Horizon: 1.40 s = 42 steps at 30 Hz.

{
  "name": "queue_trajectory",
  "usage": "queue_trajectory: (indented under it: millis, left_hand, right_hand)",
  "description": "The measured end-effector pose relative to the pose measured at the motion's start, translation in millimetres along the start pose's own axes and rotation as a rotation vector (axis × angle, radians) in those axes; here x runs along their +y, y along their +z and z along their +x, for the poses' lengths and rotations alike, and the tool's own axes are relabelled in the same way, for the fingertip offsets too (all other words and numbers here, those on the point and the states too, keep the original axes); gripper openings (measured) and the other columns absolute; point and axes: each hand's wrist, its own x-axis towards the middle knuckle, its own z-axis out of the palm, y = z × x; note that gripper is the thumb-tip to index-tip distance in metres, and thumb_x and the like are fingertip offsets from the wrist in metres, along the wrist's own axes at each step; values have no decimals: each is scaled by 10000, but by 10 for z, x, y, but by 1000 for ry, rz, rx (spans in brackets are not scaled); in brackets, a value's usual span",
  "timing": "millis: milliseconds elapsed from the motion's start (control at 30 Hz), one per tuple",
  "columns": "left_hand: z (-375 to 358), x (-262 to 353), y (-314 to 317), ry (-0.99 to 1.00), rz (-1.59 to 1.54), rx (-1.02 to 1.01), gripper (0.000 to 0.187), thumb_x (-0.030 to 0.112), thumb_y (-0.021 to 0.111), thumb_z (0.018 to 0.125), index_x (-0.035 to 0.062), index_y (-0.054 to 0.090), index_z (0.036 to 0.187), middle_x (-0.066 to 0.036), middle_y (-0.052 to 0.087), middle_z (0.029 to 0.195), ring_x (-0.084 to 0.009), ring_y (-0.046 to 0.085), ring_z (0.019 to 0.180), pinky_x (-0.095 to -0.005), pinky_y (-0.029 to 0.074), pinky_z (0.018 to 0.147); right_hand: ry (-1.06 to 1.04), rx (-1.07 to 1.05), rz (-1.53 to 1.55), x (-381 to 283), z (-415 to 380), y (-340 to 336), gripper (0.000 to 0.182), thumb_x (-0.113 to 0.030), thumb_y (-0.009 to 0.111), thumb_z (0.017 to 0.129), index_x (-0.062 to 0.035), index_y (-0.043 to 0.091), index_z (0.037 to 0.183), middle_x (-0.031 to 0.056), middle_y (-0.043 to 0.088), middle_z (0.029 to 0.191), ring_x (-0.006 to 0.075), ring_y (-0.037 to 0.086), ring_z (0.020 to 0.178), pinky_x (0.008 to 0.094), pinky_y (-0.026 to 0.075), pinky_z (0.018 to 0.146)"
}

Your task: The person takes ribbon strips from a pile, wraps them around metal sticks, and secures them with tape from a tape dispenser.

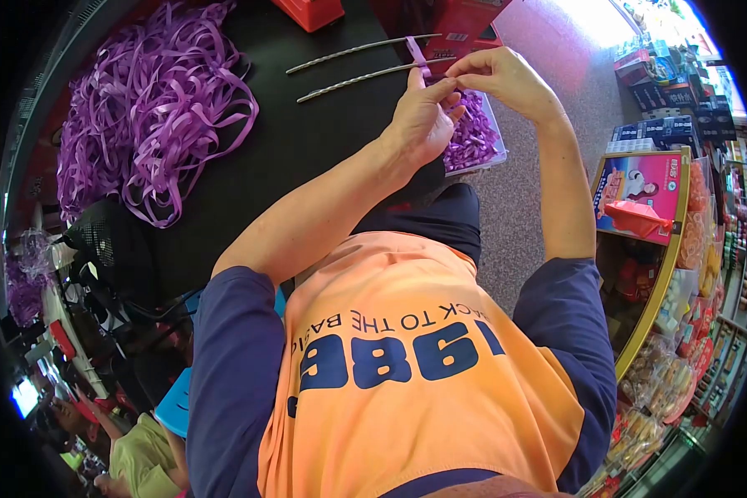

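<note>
Two thin twisted metal rods (353, 80) lie side by side on the dark table, their right ends near my hands. A purple ribbon strip (417, 55) crosses both rods. My left hand (423, 120) is beside the lower rod, its thumb and index finger pinched at the ribbon. The fingertips of my right hand (502, 81) meet those of my left and are pinched together; what lies between them is too small to make out. Under my hands is a clear tray (500, 156) holding many small purple ribbon pieces (471, 133).
A large tangled heap of purple ribbon (153, 108) covers the left of the dark table (282, 141). A red box (311, 12) sits at its far edge. Shelves and a display case (668, 274) with goods stand at right. A person (145, 456) is at lower left.
</note>
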Motion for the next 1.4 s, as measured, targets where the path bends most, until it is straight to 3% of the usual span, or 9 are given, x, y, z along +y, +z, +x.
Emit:
queue_trajectory:
  millis: [67, 367, 467, 533, 733, 867, 1100, 1167, 1400]
  left_hand:
    - [19, -15, -40, 6, 8, -15, 398, 88, 584, 871, 178, 385, 1204, -19, 502, 1062, -153, 460, 892, -369, 369, 827]
    - [22, -12, -45, 1, 15, 0, 370, 53, 553, 880, 169, 404, 1198, -13, 507, 1040, -139, 478, 849, -353, 391, 806]
    - [4, -11, -22, 2, 9, 13, 360, 48, 542, 887, 172, 407, 1197, -10, 510, 1016, -134, 482, 832, -350, 397, 797]
    - [-15, -1, 10, 0, 24, 33, 360, 51, 540, 890, 173, 405, 1200, -10, 511, 1011, -131, 484, 828, -349, 401, 790]
    - [-4, -11, 3, -5, 38, 43, 377, 59, 542, 894, 179, 390, 1218, -14, 515, 1011, -128, 496, 822, -352, 408, 779]
    - [2, -13, -18, -13, 32, 33, 453, 59, 565, 879, 199, 362, 1259, -19, 510, 1050, -144, 492, 852, -360, 406, 787]
    - [-44, 19, 37, -45, -43, 24, 565, 75, 630, 836, 225, 329, 1291, -29, 483, 1097, -173, 445, 972, -375, 390, 827]
    - [-44, 8, 37, -58, -82, 23, 564, 82, 634, 832, 233, 326, 1280, -32, 488, 1100, -173, 442, 981, -373, 383, 845]
    - [-61, 35, 44, -75, -170, -22, 551, 83, 590, 846, 246, 306, 1289, -41, 472, 1127, -195, 463, 996, -397, 379, 877]
  right_hand:
    - [-7, 7, 7, 6, 0, 4, 198, -116, 629, 800, -6, 692, 951, 93, 687, 832, 143, 647, 766, 265, 499, 761]
    - [-20, -14, 24, 35, -47, 28, 223, -140, 640, 818, -1, 683, 987, 91, 687, 850, 127, 641, 782, 257, 493, 770]
    - [-9, 49, 117, 96, -113, 42, 259, -192, 637, 842, -18, 676, 1030, 79, 686, 874, 117, 632, 806, 249, 483, 786]
    - [-28, 292, 68, 169, -162, 82, 286, -233, 630, 860, -33, 669, 1060, 61, 683, 879, 101, 614, 819, 243, 472, 790]
    - [124, 258, 333, 209, -325, 305, 265, -235, 646, 847, -16, 677, 993, 35, 680, 850, 76, 591, 807, 240, 461, 759]
    - [142, 309, 308, 290, -289, 295, 216, -185, 662, 842, -3, 673, 958, 19, 656, 870, 74, 570, 823, 225, 443, 769]
    - [-65, 143, 278, 147, 114, -104, 228, -195, 620, 861, -4, 646, 984, 51, 655, 890, 114, 611, 864, 243, 467, 805]
    - [-161, -107, 351, 80, 319, -136, 226, -195, 606, 871, -11, 641, 998, 48, 646, 903, 115, 607, 886, 244, 465, 812]
    - [0, -352, 75, 141, 842, -93, 214, -244, 619, 853, -45, 637, 931, -21, 605, 808, 48, 539, 750, 204, 435, 649]
